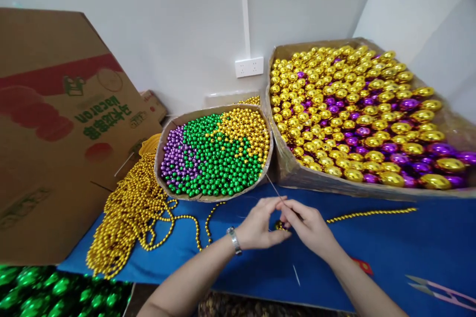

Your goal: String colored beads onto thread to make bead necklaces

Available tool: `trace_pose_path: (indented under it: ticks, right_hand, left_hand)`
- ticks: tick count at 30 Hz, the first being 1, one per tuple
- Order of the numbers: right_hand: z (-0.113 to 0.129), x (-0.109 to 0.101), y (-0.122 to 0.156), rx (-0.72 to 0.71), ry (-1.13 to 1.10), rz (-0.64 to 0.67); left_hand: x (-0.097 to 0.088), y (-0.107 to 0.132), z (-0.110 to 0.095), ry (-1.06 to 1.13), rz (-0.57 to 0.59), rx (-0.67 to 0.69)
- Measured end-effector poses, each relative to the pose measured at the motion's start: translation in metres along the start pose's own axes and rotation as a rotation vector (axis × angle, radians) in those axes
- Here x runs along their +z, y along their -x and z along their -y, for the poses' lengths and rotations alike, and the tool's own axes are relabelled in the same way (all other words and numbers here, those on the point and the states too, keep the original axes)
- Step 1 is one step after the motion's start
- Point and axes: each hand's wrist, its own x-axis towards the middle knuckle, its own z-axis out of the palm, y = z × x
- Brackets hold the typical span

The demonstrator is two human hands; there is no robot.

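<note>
My left hand (pixel 256 225), with a metal-banded bracelet or watch at the wrist, is in front of the small bead box, its fingers curled and closed. Small shiny gold beads (pixel 280 226) show between its thumb and fingers, partly hidden. My right hand (pixel 307 225) meets it, thumb and forefinger pinched on a long thin needle (pixel 273 186) that slants up toward the box. Both hands' fingertips touch near the needle's lower end. The box (pixel 211 199) holds purple, green and gold round beads (pixel 223 158).
A large carton (pixel 334 181) of gold and purple oval beads stands at right. Gold bead strands (pixel 130 213) pile at left by a cardboard box (pixel 55 133). A short gold strand (pixel 372 214), a white stick (pixel 296 275) and pink-handled snips (pixel 442 292) lie on the blue cloth (pixel 401 242).
</note>
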Motion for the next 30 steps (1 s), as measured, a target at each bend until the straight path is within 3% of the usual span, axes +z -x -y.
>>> trace_pose_path:
  ticks: [4, 8, 17, 22, 25, 30]
  right_hand:
    - [0.010, -0.003, 0.002, -0.014, 0.002, -0.046]
    - [0.020, -0.007, 0.006, -0.016, -0.024, -0.034]
    - [0.044, -0.015, 0.007, 0.004, -0.154, -0.059]
    - [0.050, -0.014, 0.006, 0.005, -0.175, -0.118]
    - [0.064, -0.030, 0.019, -0.043, -0.196, -0.188]
    - [0.083, -0.067, 0.052, -0.215, -0.369, -0.547]
  left_hand:
    - [0.021, 0.001, 0.037, -0.220, 0.108, 0.009]
    - [0.034, 0.001, 0.058, -0.318, 0.182, 0.095]
    - [0.052, 0.001, 0.053, -0.326, 0.185, 0.130]
    - [0.068, 0.001, 0.067, -0.427, 0.186, 0.180]
    - [0.065, 0.000, 0.079, -0.462, 0.160, 0.177]
    - [0.033, 0.005, 0.077, -0.542, 0.030, 0.091]
